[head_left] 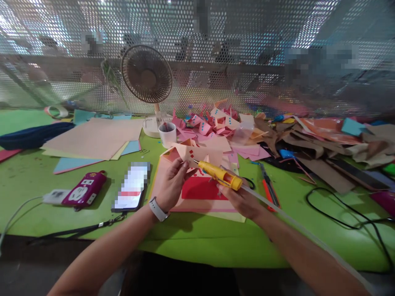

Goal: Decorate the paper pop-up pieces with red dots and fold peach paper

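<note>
glue gun [220,175] nozzle at folded paper [191,154] edge, mid-table

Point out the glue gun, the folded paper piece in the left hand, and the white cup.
glue gun [220,175], head view, on the yellow barrel.
folded paper piece [200,154], head view, on its peach upper face.
white cup [168,135], head view, on the outer wall.
</note>
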